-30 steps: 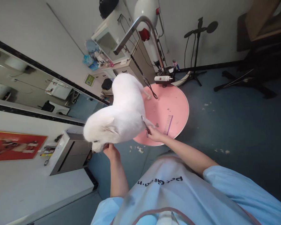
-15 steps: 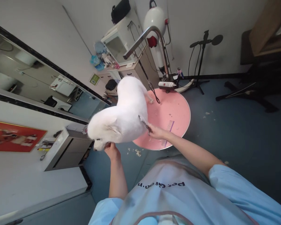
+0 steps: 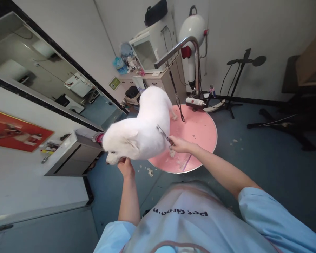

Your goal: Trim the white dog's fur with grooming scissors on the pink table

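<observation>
A white dog (image 3: 154, 116) stands on a round pink grooming table (image 3: 200, 135), its head turned toward the left. My left hand (image 3: 126, 168) is closed under the dog's chin and holds the muzzle from below; some of its fingers are hidden by the fur. My right hand (image 3: 179, 144) grips a pair of scissors (image 3: 163, 134), whose blades lie along the coat at the dog's shoulder. On the table near my right wrist rests a comb with a purple spine (image 3: 185, 162), among loose tufts of cut fur.
A metal grooming arm (image 3: 176, 52) with a hanging loop (image 3: 179, 105) rises behind the dog. A bottle (image 3: 195, 102) sits in a holder at the table's far edge. Behind are a white dryer (image 3: 192, 30), a cabinet (image 3: 171, 80) and a black stand (image 3: 237, 84). Fur clippings lie on the floor.
The view has shifted, so most of the room appears moved. The scissors' blades now show more plainly against the dog's shoulder. My left hand stays under the chin.
</observation>
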{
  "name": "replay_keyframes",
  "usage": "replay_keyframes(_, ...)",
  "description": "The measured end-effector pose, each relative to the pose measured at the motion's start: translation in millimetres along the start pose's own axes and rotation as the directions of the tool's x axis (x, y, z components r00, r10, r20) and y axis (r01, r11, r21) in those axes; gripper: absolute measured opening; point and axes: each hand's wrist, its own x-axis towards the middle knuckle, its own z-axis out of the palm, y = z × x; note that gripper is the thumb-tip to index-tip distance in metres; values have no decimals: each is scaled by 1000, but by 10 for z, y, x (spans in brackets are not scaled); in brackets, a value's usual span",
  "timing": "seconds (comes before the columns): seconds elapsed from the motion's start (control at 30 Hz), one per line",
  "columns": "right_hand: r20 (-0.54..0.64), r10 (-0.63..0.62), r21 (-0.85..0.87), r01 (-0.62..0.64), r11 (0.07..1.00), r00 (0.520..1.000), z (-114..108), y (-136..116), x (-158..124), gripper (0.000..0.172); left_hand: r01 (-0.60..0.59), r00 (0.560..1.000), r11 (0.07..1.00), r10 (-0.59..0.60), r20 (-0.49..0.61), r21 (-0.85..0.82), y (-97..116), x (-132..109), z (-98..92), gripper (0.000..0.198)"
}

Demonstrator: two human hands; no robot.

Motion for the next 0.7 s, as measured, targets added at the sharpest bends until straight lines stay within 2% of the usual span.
replay_keyframes(0.23, 92, -18, -29, 20, 999, 996, -189, -13, 71, 26, 13, 1000, 1000, -13, -17, -15, -36, -23, 6, 26)
replay_keyframes(0.33, 64, -27, -92, 33, 995, 998, -224, -39, 101, 20, 8, 1000, 1000, -8, -10, -25, -83, -46, -6, 25)
replay_keyframes(0.43, 40, -47, -78, 50, 996, 998, -213, -50, 110, 20, -22, 1000, 1000, 23, 9, -14, -157, -63, -31, 26)
replay_keyframes(0.57, -47, -10, 13, 11, 1000, 999, -31, 139, 70, 23, -43, 999, 999, 43, 11, -2, -334, 6, -108, 31)
replay_keyframes(0.63, -144, 82, 73, -72, 995, 986, 165, 362, -2, 31, -19, 1000, 1000, 19, 5, -25, -432, 95, -158, 38)
replay_keyframes(0.7, -237, 247, 80, -235, 969, 940, 415, 634, -120, 31, -28, 999, 997, 26, -33, -66, -493, 206, -201, 48)
